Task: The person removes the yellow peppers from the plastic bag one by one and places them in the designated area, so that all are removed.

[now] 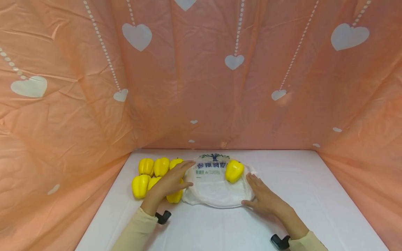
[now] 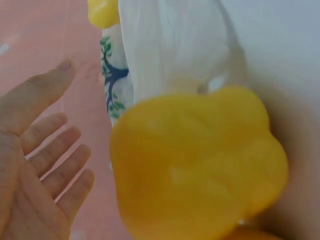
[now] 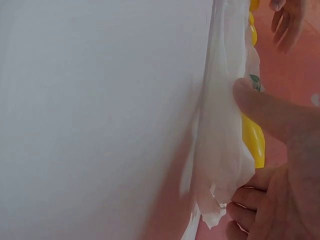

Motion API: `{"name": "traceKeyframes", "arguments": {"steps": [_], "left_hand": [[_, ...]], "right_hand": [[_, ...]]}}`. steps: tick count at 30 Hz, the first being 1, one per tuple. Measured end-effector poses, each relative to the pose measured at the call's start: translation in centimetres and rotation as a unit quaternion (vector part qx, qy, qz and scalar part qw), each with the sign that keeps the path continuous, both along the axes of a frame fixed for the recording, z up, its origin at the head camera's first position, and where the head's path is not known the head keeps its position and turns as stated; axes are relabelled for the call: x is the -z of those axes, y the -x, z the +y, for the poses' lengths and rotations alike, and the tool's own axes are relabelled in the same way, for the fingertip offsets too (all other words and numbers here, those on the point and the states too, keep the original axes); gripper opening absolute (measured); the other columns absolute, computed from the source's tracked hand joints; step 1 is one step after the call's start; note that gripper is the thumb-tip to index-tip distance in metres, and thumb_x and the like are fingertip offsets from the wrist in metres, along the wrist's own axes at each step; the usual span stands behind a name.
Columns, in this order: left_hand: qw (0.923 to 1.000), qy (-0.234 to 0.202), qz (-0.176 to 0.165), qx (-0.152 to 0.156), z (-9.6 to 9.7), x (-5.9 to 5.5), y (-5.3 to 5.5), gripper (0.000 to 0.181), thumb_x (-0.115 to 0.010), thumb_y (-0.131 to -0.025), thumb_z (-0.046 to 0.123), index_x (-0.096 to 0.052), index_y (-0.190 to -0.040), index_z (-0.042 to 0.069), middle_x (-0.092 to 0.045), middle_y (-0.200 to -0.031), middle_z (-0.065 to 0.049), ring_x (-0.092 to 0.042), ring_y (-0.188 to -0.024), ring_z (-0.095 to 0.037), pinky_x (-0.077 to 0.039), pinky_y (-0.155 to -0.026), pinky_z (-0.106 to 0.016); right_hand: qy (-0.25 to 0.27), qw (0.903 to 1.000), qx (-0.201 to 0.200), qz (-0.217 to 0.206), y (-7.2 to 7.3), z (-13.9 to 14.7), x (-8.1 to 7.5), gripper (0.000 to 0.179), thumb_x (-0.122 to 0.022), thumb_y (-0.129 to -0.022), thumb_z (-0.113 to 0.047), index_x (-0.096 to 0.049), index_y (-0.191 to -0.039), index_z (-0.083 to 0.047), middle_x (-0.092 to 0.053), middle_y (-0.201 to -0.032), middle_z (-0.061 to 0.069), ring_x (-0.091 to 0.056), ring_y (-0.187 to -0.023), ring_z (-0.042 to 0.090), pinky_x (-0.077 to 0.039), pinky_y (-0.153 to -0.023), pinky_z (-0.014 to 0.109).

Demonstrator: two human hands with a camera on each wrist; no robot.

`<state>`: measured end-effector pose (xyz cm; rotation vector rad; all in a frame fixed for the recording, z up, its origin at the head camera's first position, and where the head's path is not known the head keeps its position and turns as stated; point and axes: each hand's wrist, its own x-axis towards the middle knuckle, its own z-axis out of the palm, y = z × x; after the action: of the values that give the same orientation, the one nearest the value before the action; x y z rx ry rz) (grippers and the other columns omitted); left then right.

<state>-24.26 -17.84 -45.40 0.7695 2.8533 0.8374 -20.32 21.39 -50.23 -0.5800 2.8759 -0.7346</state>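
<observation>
A white plastic bag (image 1: 208, 190) printed with a tree and lettering is spread in a rounded shape on the table. On its right part sits one yellow bell pepper (image 1: 234, 171). My left hand (image 1: 172, 180) has straight fingers and a spread thumb at the bag's left edge, over several yellow bell peppers (image 1: 140, 186); it holds nothing. One of these peppers (image 2: 200, 160) fills much of the left wrist view. At the bag's right edge is my right hand (image 1: 267, 198), fingers extended. The right wrist view has its thumb (image 3: 265, 107) right at the bag's side (image 3: 225, 110).
The peppers on the left stand close together in two rows, partly hidden by the left forearm. A white table (image 1: 307, 188) runs back to a peach curtain (image 1: 204, 87) with white hearts, which also hangs at both sides.
</observation>
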Motion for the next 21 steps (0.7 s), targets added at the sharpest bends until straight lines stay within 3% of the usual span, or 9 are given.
{"name": "traceKeyframes", "arguments": {"steps": [9, 16, 21], "left_hand": [[0.9990, 0.029, 0.011, 0.034, 2.8, 0.1, 1.3, 0.083, -0.082, -0.097, 0.027, -0.038, -0.167, 0.015, -0.036, -0.172, -0.009, -0.038, -0.156, -0.034, -0.037, -0.126, -0.053], [0.9980, 0.037, -0.013, 0.049, 5.0, 0.3, 2.3, 0.086, -0.083, -0.097, 0.029, -0.037, -0.168, 0.020, -0.034, -0.174, -0.006, -0.035, -0.158, -0.031, -0.037, -0.126, -0.052], [0.9947, 0.057, 0.015, 0.085, 6.6, 0.6, 3.5, 0.085, -0.083, -0.096, 0.029, -0.038, -0.167, 0.013, -0.037, -0.171, -0.012, -0.035, -0.158, -0.033, -0.035, -0.127, -0.052]], "right_hand": [[-0.003, 0.9999, 0.006, -0.008, 0.0, -0.1, 0.0, 0.108, -0.081, -0.093, -0.050, -0.024, -0.168, 0.003, -0.019, -0.175, 0.026, -0.021, -0.160, 0.049, -0.021, -0.129, 0.064], [-0.006, 1.0000, 0.001, 0.000, -0.1, -0.3, -0.2, 0.107, -0.082, -0.093, -0.047, -0.025, -0.166, 0.006, -0.020, -0.174, 0.028, -0.023, -0.159, 0.049, -0.021, -0.129, 0.063], [-0.007, 1.0000, 0.004, -0.001, -0.2, -0.3, -0.2, 0.106, -0.082, -0.093, -0.046, -0.026, -0.166, 0.006, -0.021, -0.173, 0.028, -0.023, -0.159, 0.049, -0.021, -0.129, 0.063]]}}
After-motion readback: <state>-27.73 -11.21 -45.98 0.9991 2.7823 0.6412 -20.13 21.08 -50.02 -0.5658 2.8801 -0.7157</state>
